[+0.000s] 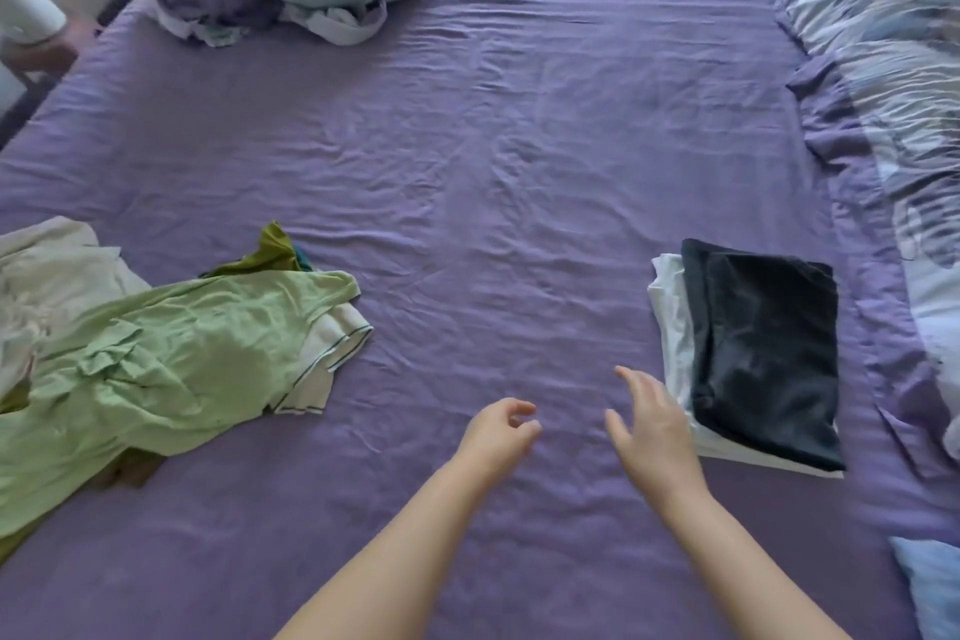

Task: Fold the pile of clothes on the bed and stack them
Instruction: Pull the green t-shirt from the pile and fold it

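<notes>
Your left hand (pixel 498 431) loosely curled, right hand (pixel 652 424) spread, both holding nothing above bare purple bed (pixel 493 172). Unfolded clothes (pixel 156 364) at left edge; folded stack (pixel 758 353) right, beside the right hand.

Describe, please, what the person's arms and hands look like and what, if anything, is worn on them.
Both forearms are bare as far as the frame shows: no sleeves, gloves or watch. The left hand and the right hand carry no visible rings, bracelets or markings. The picture is too soft to judge the fingernails.
</notes>
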### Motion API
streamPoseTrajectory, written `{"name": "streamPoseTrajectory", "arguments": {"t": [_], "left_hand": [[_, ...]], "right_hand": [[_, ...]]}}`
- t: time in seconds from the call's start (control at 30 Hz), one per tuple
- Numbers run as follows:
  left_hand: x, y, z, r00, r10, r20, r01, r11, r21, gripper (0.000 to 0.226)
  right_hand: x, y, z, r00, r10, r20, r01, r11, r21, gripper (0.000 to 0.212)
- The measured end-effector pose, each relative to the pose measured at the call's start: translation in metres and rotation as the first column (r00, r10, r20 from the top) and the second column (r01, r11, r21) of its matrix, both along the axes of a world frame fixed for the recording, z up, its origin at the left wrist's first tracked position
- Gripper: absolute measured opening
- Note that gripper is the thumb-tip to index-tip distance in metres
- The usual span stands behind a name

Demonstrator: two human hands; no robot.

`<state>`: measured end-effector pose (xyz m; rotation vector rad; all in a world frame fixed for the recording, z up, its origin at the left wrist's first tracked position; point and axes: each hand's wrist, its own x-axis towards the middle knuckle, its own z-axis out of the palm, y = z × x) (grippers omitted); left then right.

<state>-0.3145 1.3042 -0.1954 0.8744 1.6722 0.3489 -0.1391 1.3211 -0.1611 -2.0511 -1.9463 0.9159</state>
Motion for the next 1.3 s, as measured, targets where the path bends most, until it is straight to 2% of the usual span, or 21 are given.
{"name": "streamPoseTrajectory", "arguments": {"t": [0.13,0.33,0.43,0.53,0.67,0.73,0.8,0.93,1.03,1.07,1.1,1.2,1.23,1.3], "left_hand": [[-0.077,-0.033,0.002,0.997,0.058,-0.053,-0.058,0.998,-0.009,0.032],[-0.204,-0.078,0.011,0.981,0.108,-0.164,-0.113,0.993,-0.018,0.032],[-0.261,-0.092,0.016,0.967,0.161,-0.200,-0.160,0.987,0.018,0.031],[-0.308,-0.096,0.019,0.950,0.149,-0.274,-0.131,0.988,0.081,0.032],[-0.345,-0.085,0.015,0.947,0.157,-0.281,-0.117,0.981,0.155,0.033],[-0.353,-0.076,0.006,0.941,0.114,-0.320,-0.055,0.980,0.189,0.033],[-0.354,-0.066,-0.006,0.908,0.033,-0.418,0.072,0.970,0.233,0.035],[-0.342,-0.051,-0.034,0.761,-0.079,-0.644,0.314,0.913,0.260,0.043],[-0.339,-0.041,-0.043,0.641,-0.090,-0.762,0.443,0.854,0.272,0.027],[-0.341,-0.038,-0.042,0.644,-0.080,-0.761,0.450,0.844,0.292,0.021],[-0.345,-0.034,-0.038,0.683,-0.062,-0.728,0.418,0.850,0.320,0.018],[-0.360,-0.023,-0.002,0.924,0.117,-0.364,0.046,0.911,0.410,0.009],[-0.367,-0.019,0.014,0.953,0.178,-0.246,-0.058,0.903,0.427,0.006],[-0.382,-0.013,0.056,0.968,0.204,-0.145,-0.111,0.871,0.479,0.007]], "right_hand": [[-0.071,-0.019,-0.007,0.995,0.101,-0.021,-0.103,0.989,-0.110,0.052],[-0.190,-0.039,-0.011,0.961,0.277,0.010,-0.272,0.946,-0.176,0.053],[-0.246,-0.041,-0.010,0.938,0.347,-0.015,-0.344,0.922,-0.175,0.052],[-0.296,-0.037,-0.009,0.918,0.394,-0.042,-0.396,0.904,-0.162,0.053],[-0.351,-0.026,-0.013,0.895,0.445,-0.042,-0.446,0.886,-0.124,0.051],[-0.371,-0.021,-0.019,0.895,0.444,-0.051,-0.447,0.886,-0.122,0.050],[-0.383,-0.017,-0.028,0.899,0.434,-0.062,-0.438,0.890,-0.126,0.050],[-0.382,-0.013,-0.044,0.926,0.373,-0.062,-0.378,0.917,-0.129,0.047],[-0.371,-0.017,-0.048,0.926,0.375,-0.049,-0.378,0.918,-0.124,0.046],[-0.367,-0.018,-0.047,0.928,0.370,-0.050,-0.373,0.920,-0.122,0.045],[-0.363,-0.017,-0.044,0.931,0.362,-0.054,-0.366,0.923,-0.116,0.045],[-0.359,-0.012,-0.027,0.945,0.312,-0.100,-0.321,0.943,-0.088,0.046],[-0.360,-0.011,-0.018,0.946,0.298,-0.125,-0.307,0.949,-0.068,0.047],[-0.364,-0.007,0.006,0.940,0.287,-0.182,-0.294,0.956,-0.013,0.053]]}}
